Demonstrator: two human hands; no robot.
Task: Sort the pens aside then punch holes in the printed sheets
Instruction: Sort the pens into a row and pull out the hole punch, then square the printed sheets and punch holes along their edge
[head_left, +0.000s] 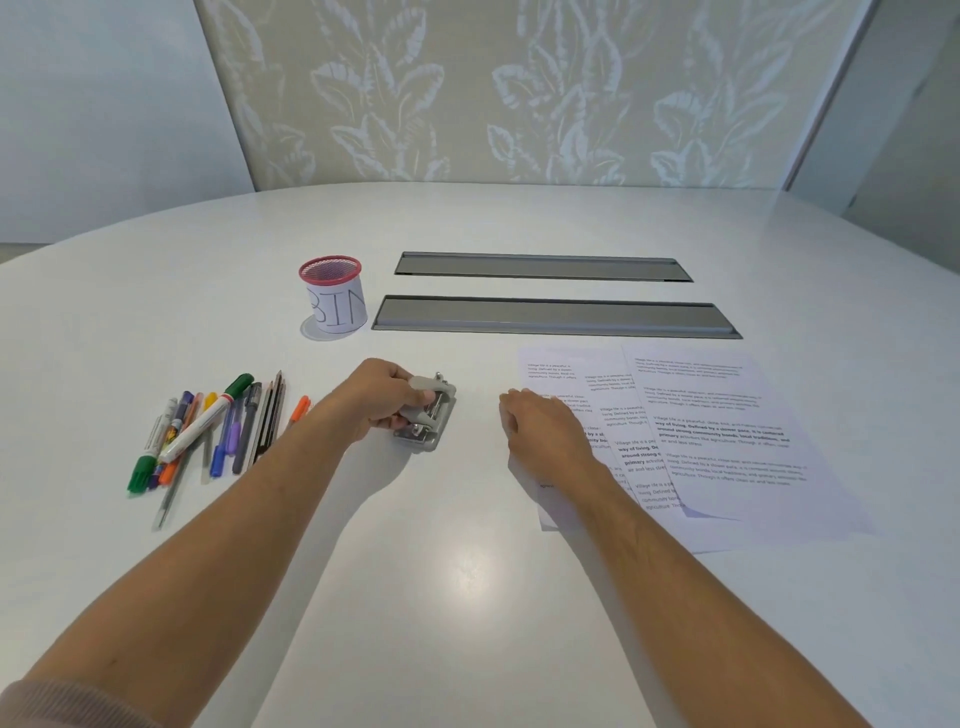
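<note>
A small grey metal hole punch stands on the white table in the middle. My left hand grips its handle from the left, fingers curled round it. Several pens, markers and pencils lie in a loose heap at the left. Printed sheets are fanned out, overlapping, at the right. My right hand rests on the left edge of those sheets with fingers loosely curled; I cannot tell whether it pinches the paper.
A red mesh cup wrapped in paper marked BIN stands behind the pens. Two long grey cable slots are set into the table behind the sheets. A patterned panel rises beyond the far edge.
</note>
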